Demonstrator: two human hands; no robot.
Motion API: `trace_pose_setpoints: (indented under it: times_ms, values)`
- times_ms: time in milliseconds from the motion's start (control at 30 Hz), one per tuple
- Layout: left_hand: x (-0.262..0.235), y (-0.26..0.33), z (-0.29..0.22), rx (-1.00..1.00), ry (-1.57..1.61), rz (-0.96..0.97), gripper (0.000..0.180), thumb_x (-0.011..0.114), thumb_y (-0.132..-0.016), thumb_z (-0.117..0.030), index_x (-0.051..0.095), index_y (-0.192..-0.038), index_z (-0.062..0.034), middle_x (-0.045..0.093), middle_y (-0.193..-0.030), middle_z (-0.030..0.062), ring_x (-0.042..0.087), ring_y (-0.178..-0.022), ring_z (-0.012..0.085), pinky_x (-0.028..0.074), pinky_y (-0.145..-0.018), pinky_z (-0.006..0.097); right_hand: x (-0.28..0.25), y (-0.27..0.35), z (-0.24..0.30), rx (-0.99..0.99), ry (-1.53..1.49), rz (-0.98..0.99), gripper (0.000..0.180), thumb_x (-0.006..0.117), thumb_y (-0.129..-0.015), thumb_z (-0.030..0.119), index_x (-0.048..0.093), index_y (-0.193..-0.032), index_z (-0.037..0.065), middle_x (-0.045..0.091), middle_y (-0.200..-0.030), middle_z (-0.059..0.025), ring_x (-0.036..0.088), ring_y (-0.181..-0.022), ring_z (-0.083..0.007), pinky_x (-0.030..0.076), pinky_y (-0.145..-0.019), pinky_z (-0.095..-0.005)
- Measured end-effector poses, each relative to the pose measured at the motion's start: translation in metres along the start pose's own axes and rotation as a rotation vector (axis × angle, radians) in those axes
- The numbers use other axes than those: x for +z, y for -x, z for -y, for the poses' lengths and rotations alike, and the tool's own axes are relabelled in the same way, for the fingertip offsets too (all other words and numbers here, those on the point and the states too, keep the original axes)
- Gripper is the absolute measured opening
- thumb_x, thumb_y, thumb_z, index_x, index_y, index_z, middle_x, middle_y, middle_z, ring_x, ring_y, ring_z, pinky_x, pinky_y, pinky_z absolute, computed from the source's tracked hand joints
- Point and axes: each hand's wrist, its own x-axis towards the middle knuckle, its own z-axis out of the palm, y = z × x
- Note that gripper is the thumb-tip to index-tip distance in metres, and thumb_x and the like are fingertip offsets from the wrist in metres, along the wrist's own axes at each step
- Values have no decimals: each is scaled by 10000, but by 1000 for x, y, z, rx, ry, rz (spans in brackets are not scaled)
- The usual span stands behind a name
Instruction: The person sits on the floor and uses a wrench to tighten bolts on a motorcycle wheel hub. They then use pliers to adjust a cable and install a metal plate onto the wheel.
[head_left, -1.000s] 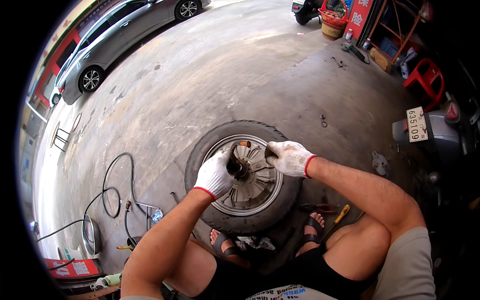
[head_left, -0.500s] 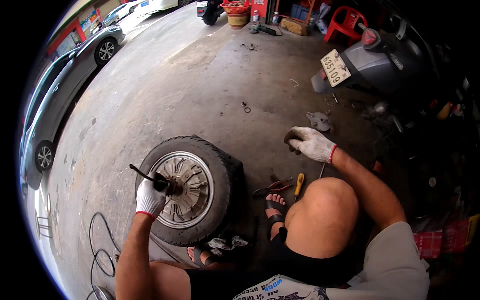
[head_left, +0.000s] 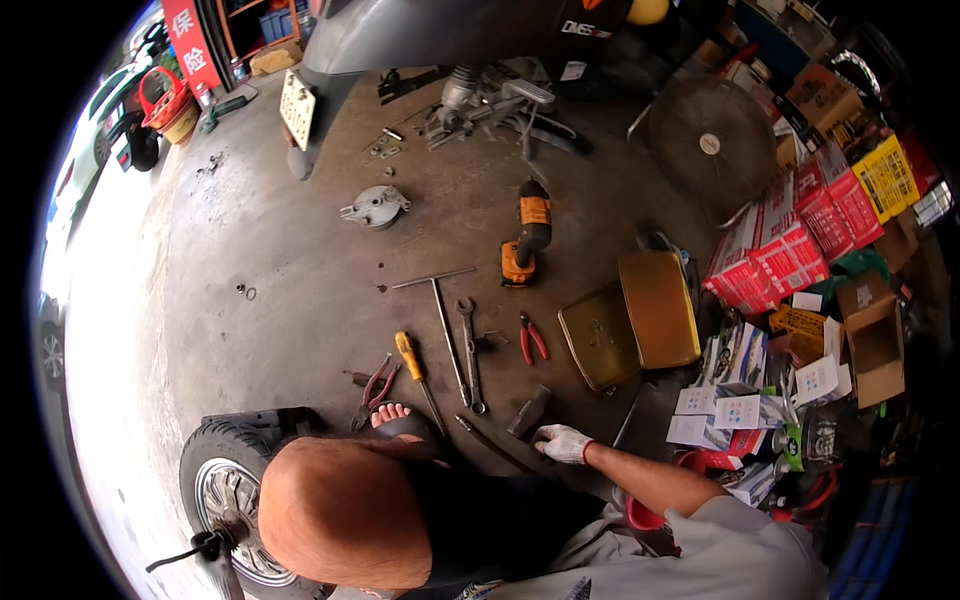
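Basket (head_left: 165,98): red, upper left of the frame.
Cable (head_left: 178,559): black, lower left; runs leftward from the wheel (head_left: 222,462).
Left hand (head_left: 217,566): gloved, lower left, at the hub where the cable comes out; small and dark here, cannot tell whether its fingers are closed.
Wheel: lower left, black tyre, silvery hub, right part hidden behind the knee (head_left: 350,510).
Pliers (head_left: 375,385): red grips, left of centre, just above the knee.
Brake plate (head_left: 377,207): grey metal, upper left of centre, flat on the floor.
Screwdriver (head_left: 408,355): yellow handle, shaft pointing down the frame.
Scooter (head_left: 420,45): grey, along the upper edge.
T-bar (head_left: 449,340): beside the wrench (head_left: 471,355), both near centre.
Drill (head_left: 535,220): orange and black, upper centre.
Hammer (head_left: 528,411): below centre, just beside the right hand (head_left: 563,444); contact, cannot tell.
Right hand: gloved, below centre; fingers reaching left, slightly bent, loosely spread.
Tin (head_left: 660,312): yellowish, right of centre.
Fan (head_left: 710,115): round, upper right.
Cartons (head_left: 765,243): red and white, stacked at right.
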Motion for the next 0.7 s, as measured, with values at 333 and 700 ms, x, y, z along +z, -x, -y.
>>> trace_pose_setpoints:
  times_ms: [333,700]
  values:
    - [-19,43,-68,52,-309,184,356,652,-920,-89,587,-1255,15,635,-937,59,579,-831,221,490,-775,351,-112,-22,-58,-3,71,-804,397,624,-920,270,667,-1202,-5,684,-1176,-252,635,-1145,-407,506,-980,-441]
    - [-46,64,-18,-109,-394,-9,382,601,-827,92,577,-1194,-15,593,-987,79,561,-825,166,492,-725,304,-186,-99,-86,465,348,-859,447,666,-821,143,562,-1237,20,600,-1300,-287,629,-1153,-415,536,-954,-470]
